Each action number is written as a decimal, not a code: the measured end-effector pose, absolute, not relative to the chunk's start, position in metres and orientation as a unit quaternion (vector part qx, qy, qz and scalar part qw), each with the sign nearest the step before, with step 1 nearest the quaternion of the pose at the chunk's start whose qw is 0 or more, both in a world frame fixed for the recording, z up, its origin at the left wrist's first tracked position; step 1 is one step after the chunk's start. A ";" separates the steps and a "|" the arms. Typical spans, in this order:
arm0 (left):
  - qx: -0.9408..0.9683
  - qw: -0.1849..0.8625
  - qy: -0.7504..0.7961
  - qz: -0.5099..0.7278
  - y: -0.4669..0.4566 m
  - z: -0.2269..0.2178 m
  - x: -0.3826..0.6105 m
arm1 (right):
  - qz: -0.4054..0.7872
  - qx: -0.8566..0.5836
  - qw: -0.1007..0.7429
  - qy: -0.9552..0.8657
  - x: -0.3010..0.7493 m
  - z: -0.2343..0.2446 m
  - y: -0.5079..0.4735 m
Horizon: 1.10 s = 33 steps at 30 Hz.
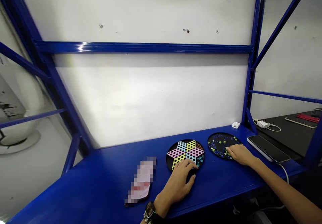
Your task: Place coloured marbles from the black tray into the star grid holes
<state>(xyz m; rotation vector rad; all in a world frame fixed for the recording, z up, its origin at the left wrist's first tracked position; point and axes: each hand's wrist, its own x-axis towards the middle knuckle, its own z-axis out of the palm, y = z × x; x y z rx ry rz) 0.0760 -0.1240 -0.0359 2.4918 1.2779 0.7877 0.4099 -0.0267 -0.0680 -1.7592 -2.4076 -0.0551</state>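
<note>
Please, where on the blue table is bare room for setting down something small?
Widest: the blue table, left of the pixelated pink item. Smaller: between left hand and right forearm, in front of the black tray. Crowded: the right end, where tray, right hand, black phone and white box gather.

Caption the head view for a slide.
Left hand at a star-patterned board, right hand at a black tray of small pieces.
</note>
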 end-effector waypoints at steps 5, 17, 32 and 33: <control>0.852 0.122 0.438 0.260 -0.124 -0.036 0.076 | -0.018 -0.589 0.060 -0.806 0.407 -0.067 -0.025; 0.833 0.080 0.450 0.313 -0.123 -0.037 0.075 | 0.007 -0.641 0.079 -0.764 0.397 -0.059 -0.012; 0.834 0.063 0.443 0.323 -0.122 -0.040 0.075 | -0.067 -0.668 0.039 -0.740 0.383 -0.063 -0.011; 0.834 0.062 0.443 0.322 -0.122 -0.040 0.075 | -0.070 -0.669 0.034 -0.740 0.382 -0.064 -0.011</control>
